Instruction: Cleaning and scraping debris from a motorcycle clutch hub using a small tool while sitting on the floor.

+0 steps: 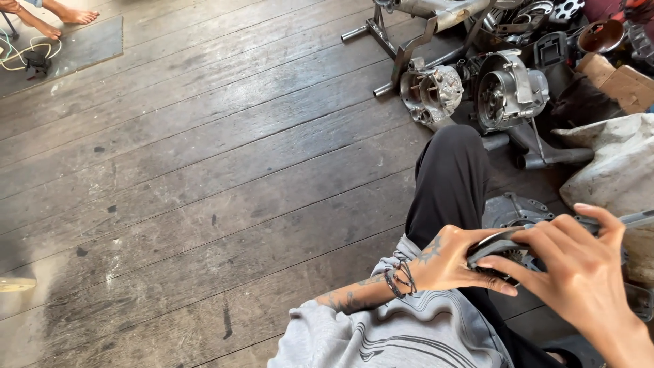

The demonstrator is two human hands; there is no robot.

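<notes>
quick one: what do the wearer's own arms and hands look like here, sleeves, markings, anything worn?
Both hands are bare, no gloves. The left hand has a dark tattoo on its back, and more tattoo marks run along the forearm. Several thin dark cord bracelets sit at that wrist. A light grey sleeve with dark line print is pushed up the forearm. The right hand shows no rings or markings.

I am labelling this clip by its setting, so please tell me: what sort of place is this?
Probably an informal engine repair workshop. Engine casings and metal parts lie on a worn wooden plank floor, and both hands hold a dark metal part.
</notes>
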